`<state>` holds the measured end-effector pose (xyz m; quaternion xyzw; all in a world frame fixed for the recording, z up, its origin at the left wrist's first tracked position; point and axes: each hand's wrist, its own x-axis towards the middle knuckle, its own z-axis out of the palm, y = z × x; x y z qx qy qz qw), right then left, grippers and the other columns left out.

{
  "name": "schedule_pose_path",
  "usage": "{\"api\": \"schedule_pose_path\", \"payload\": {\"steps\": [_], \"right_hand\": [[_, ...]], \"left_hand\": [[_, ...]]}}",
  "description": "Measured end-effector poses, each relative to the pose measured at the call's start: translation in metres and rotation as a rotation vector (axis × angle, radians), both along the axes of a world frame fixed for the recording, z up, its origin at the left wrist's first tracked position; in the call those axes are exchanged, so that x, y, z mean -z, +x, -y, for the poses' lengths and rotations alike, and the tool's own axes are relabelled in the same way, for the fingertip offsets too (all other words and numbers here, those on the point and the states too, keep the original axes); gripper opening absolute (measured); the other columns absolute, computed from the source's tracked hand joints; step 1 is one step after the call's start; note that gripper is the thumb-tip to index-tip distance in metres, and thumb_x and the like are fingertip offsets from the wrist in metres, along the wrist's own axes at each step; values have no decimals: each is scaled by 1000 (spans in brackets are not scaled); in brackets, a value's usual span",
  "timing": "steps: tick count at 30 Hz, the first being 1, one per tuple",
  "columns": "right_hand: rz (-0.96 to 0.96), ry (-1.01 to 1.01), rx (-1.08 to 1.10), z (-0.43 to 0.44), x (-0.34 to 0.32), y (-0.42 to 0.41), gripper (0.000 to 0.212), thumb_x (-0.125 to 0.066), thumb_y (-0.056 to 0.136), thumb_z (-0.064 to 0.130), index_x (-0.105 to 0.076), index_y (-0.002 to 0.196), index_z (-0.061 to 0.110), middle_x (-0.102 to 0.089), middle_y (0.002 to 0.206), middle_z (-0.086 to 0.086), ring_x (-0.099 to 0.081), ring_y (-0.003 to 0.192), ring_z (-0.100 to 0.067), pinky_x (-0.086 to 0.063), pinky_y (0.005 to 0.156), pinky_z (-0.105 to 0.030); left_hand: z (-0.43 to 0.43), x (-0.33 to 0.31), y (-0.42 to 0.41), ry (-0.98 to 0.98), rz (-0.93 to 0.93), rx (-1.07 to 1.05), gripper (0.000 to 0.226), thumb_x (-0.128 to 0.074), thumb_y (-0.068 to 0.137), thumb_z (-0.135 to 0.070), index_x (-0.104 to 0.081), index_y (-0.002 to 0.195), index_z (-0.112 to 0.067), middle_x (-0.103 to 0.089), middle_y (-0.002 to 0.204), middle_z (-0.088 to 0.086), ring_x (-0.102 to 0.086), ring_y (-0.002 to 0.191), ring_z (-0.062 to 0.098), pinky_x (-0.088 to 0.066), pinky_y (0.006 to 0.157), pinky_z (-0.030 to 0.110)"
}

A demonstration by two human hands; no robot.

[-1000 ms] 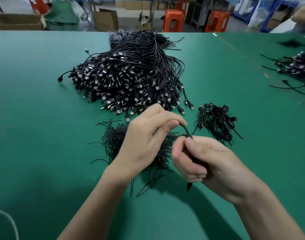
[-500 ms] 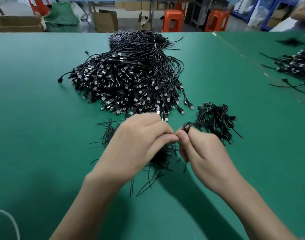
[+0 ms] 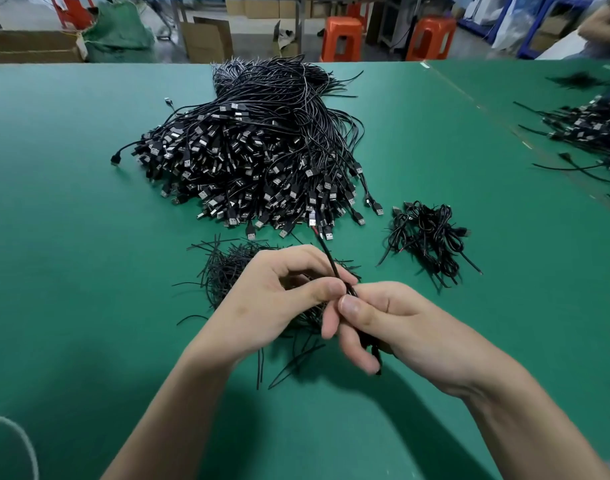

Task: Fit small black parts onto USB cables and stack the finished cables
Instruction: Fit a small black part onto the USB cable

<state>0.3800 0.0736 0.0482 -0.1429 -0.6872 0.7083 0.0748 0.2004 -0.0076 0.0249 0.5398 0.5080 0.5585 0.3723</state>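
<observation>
Your left hand (image 3: 269, 306) pinches the thin black USB cable (image 3: 329, 258) thumb-to-forefinger; your right hand (image 3: 417, 330) is curled round it just below. Long axis points away, toward the large black cable heap (image 3: 262, 157); left hand nearer that end.

Orange stools (image 3: 341, 38), cardboard boxes (image 3: 206, 41) and a green sack (image 3: 120, 32) beyond the green table (image 3: 54, 237).

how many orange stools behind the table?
2 orange stools in clear view: one beyond the far edge of the table, behind the USB cable pile; one to its right. An orange shape behind the first may be a third, mostly hidden.
</observation>
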Motion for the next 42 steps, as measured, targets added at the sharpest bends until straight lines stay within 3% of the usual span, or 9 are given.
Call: {"api": "schedule_pose_path", "payload": {"steps": [6,10,19,26,28,31,35,39,42], "right_hand": [[-3,-102,120,1,2,-9,29,-41,106,23,-56,98,0,-76,86,-20,-71,69,-24,-52,62,-27],[-24,-142,248,6,6,-13,20,-44,105,24,-43,97,6,-75,83,-22,-74,70,-29,-55,57,-28],[-62,-130,476,5,7,-14,18,-71,81,25,-69,78,8,-73,71,-19,-67,57,-20,-53,55,-24],[40,583,920,5,17,-8,16,-70,91,40,-67,80,30,-65,87,12,-63,85,-7,-46,73,-25],[-10,638,1025,12,23,-3,25,-60,94,48,-63,78,28,-59,82,11,-56,77,-7,-41,66,-26],[61,206,810,32,30,-11,56,-45,97,67,-71,81,20,-64,71,7,-52,64,-6,-39,58,-25],[82,-528,425,41,24,-33,86,-23,86,77,-70,111,10,-73,89,-2,-65,81,-12,-50,74,-31],[-153,-843,480,33,7,-33,62,-39,100,60,-75,82,14,-66,74,2,-65,68,-6,-55,65,-21],[-129,-785,632,29,4,-36,48,-50,100,49,-76,98,9,-64,85,-2,-61,71,-10,-53,65,-23]], "left_hand": [[-2,9,2,-30,77,-125,8,-78,85,-30,-76,80,-24,-76,83,6,-69,75,12,-56,71,26],[-4,17,4,-28,98,-176,11,-76,89,-27,-72,83,-19,-72,79,-1,-64,73,9,-53,70,20],[1,16,5,92,88,-165,8,-71,94,-16,-76,95,-22,-77,94,-3,-73,85,9,-55,78,19],[0,16,9,166,-75,-414,10,-69,95,-30,-75,98,-37,-76,98,-10,-74,93,13,-56,82,21],[-1,18,9,200,-202,-555,10,-68,98,-27,-75,100,-35,-74,100,-15,-72,97,13,-54,82,20],[-3,19,15,322,-382,-718,10,-67,100,-23,-76,103,-18,-72,101,-13,-70,98,10,-52,87,23],[-1,26,30,563,-643,-719,11,-71,98,-8,-76,102,1,-71,99,9,-67,94,21,-52,89,28],[2,34,40,653,-754,-646,12,-76,91,3,-76,102,7,-72,96,16,-67,90,29,-55,85,33],[3,35,39,675,-777,-633,11,-74,94,0,-77,101,8,-72,94,17,-70,89,33,-57,83,38]]}}
